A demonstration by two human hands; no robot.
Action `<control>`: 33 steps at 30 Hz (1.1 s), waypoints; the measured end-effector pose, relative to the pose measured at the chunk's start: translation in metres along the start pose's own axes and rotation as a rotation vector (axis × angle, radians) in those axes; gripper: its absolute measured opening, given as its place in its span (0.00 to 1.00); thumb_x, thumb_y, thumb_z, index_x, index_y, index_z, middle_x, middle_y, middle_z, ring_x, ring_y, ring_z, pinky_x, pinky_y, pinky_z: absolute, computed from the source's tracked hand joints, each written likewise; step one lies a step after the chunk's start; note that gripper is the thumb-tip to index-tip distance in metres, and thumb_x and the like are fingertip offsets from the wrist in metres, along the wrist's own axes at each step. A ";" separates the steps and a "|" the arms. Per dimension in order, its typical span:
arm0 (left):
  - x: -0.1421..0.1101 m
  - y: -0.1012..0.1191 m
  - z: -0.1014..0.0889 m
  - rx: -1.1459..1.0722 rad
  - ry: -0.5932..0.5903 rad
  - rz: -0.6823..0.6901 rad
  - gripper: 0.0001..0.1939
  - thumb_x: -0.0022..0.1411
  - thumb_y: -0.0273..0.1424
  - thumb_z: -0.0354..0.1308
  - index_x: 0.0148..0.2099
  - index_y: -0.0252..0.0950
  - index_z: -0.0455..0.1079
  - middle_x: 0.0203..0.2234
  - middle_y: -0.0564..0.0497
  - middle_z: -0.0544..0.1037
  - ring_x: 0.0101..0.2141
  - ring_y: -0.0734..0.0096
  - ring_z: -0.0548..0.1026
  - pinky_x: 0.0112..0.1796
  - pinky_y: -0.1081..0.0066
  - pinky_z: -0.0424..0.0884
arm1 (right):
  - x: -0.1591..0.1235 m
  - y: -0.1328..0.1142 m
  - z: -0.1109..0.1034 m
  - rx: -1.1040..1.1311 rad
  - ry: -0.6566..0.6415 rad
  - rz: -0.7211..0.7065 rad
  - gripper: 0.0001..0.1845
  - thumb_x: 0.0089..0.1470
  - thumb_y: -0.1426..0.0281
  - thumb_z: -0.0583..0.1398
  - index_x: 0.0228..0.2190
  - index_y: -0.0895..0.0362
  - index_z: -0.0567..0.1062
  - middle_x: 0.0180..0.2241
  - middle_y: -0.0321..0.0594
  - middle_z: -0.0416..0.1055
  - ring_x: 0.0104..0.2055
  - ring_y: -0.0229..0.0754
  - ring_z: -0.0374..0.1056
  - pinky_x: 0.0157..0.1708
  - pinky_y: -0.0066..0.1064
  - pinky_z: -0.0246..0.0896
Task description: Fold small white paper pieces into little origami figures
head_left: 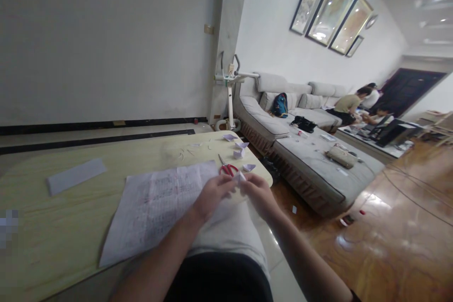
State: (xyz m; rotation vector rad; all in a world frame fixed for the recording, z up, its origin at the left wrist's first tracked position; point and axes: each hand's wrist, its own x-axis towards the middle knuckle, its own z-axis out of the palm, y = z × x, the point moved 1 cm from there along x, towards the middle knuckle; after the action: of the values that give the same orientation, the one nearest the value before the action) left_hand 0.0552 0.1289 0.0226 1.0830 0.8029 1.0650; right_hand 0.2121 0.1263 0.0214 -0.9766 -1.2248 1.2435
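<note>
Between my two hands is a small folded piece of white paper (239, 177), pinched at the fingertips. My left hand (215, 192) grips its left side and my right hand (257, 188) its right side. Just beyond them lie red-handled scissors (228, 169), blades pointing away. Several small folded paper boats, one of them a pale purple boat (249, 168), sit along the table's right end. To the left of my hands a large creased sheet with writing (159, 198) is spread out, partly under my left forearm.
The pale table (78, 217) also bears a folded paper strip (77, 176) and several thin paper scraps (182, 155). A grey sofa (311, 160) stands to the right, holding a backpack (281, 105) and a handbag (340, 156). People (348, 104) sit at its far end.
</note>
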 end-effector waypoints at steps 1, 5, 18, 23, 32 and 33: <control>0.007 -0.003 0.001 -0.016 -0.016 -0.012 0.12 0.53 0.38 0.65 0.35 0.33 0.77 0.29 0.50 0.77 0.30 0.71 0.72 0.31 0.73 0.66 | 0.005 0.001 -0.004 -0.005 0.002 0.005 0.12 0.44 0.61 0.68 0.21 0.56 0.75 0.19 0.34 0.68 0.22 0.36 0.60 0.25 0.29 0.55; 0.033 -0.012 0.007 -0.009 -0.022 -0.021 0.14 0.53 0.40 0.65 0.37 0.34 0.75 0.31 0.49 0.77 0.30 0.73 0.74 0.30 0.74 0.67 | 0.025 0.009 -0.017 -0.043 0.018 0.012 0.13 0.46 0.59 0.65 0.22 0.56 0.74 0.18 0.34 0.67 0.21 0.37 0.61 0.24 0.30 0.57; 0.104 -0.018 0.004 0.850 0.092 0.117 0.11 0.65 0.34 0.60 0.47 0.33 0.72 0.44 0.47 0.77 0.43 0.62 0.76 0.45 0.56 0.73 | 0.091 0.004 -0.094 -0.608 0.127 -0.246 0.12 0.44 0.60 0.67 0.23 0.56 0.76 0.24 0.38 0.70 0.26 0.41 0.63 0.27 0.31 0.56; 0.109 -0.018 0.015 1.173 0.014 0.168 0.11 0.63 0.35 0.62 0.44 0.34 0.73 0.49 0.45 0.75 0.52 0.55 0.71 0.53 0.49 0.64 | 0.101 0.000 -0.104 -0.774 0.059 -0.327 0.10 0.45 0.62 0.66 0.22 0.55 0.77 0.27 0.39 0.71 0.29 0.42 0.65 0.31 0.32 0.58; 0.120 -0.024 0.025 1.370 -0.030 0.206 0.12 0.64 0.38 0.60 0.41 0.33 0.74 0.46 0.44 0.76 0.51 0.56 0.71 0.51 0.52 0.65 | 0.104 0.008 -0.105 -0.833 -0.027 -0.331 0.06 0.46 0.65 0.66 0.22 0.54 0.78 0.29 0.39 0.73 0.32 0.42 0.67 0.36 0.32 0.60; 0.121 -0.024 0.025 1.371 -0.030 0.209 0.12 0.64 0.38 0.60 0.41 0.33 0.74 0.45 0.44 0.76 0.50 0.57 0.71 0.51 0.52 0.66 | 0.104 0.009 -0.106 -0.826 -0.021 -0.322 0.07 0.46 0.64 0.67 0.22 0.54 0.78 0.28 0.38 0.73 0.31 0.42 0.66 0.35 0.32 0.60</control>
State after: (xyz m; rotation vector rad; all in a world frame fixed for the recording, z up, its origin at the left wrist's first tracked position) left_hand 0.1221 0.2336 0.0051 2.3437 1.4671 0.5528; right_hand 0.3068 0.2406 0.0121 -1.2685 -1.8821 0.4726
